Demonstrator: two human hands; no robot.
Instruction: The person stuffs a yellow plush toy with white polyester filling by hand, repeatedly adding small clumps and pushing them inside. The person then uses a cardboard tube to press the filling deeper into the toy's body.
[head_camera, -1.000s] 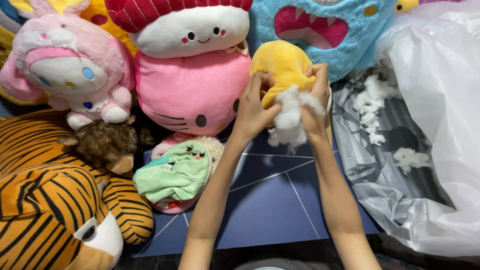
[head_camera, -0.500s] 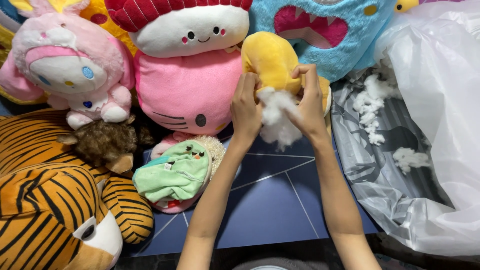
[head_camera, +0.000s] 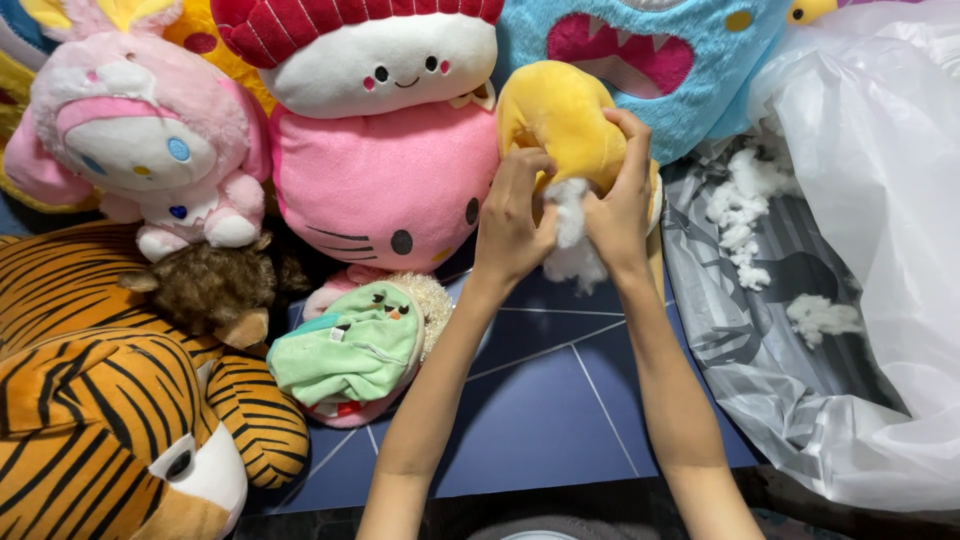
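Just right of the big pink cat-face plush (head_camera: 385, 190), the person holds a yellow plush toy (head_camera: 560, 125) with both hands, above the dark blue mat (head_camera: 540, 400). The left hand (head_camera: 512, 225) is bent, its fingers curled together and pressed into the lower opening of the yellow toy, where they touch the white stuffing (head_camera: 570, 235). The right hand (head_camera: 622, 205) is more open: its fingers wrap around the right side of the yellow toy, one finger reaches up over the top of it, and the thumb side pinches the white stuffing against the left hand. A tuft of this stuffing hangs down between the two wrists, just below the yellow toy. How deep the fingers of the left hand go inside, I cannot tell.

Above the pink cat-face plush sits a white plush with a red striped top (head_camera: 375, 55). To its right, behind the yellow toy, is a blue monster plush (head_camera: 680, 60) with a pink mouth. To its left is a pink and white rabbit plush (head_camera: 135, 140). Below it lie a small green plush (head_camera: 345, 350), a brown furry toy (head_camera: 210, 290) and a large tiger plush (head_camera: 110, 400). Well to its right lies a clear plastic bag (head_camera: 860, 300) with loose white clumps of stuffing (head_camera: 740, 215) in it.
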